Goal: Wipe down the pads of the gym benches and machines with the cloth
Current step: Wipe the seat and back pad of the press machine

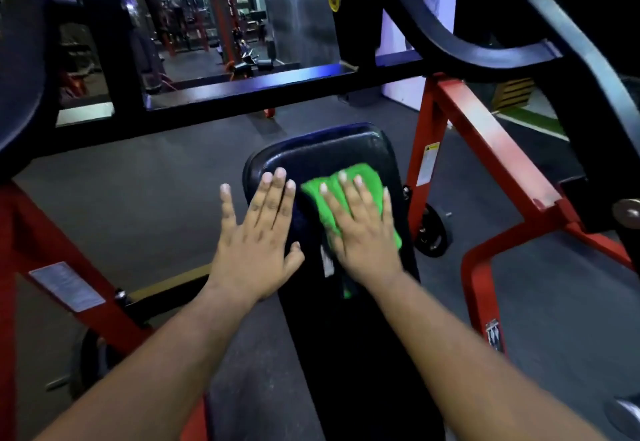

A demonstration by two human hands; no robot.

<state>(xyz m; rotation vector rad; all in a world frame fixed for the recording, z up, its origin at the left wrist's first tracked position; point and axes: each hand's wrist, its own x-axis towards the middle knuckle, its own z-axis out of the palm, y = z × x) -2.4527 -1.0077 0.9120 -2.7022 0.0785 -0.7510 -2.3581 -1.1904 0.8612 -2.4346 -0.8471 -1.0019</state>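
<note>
Right hand [363, 229] flat, fingers spread, presses green cloth [346, 194] onto pad [329, 149] near its far end, spreading wiping pressure. Left hand [258, 232] flat on pad's left edge, likely bracing.

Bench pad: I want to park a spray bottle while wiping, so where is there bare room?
The near stretch of the bench pad, between the forearms, is bare. Its far end is crowded: the right hand presses the green cloth flat, and the left hand rests on the left edge. The grey floor, bordered by the red frame, is open.
</note>
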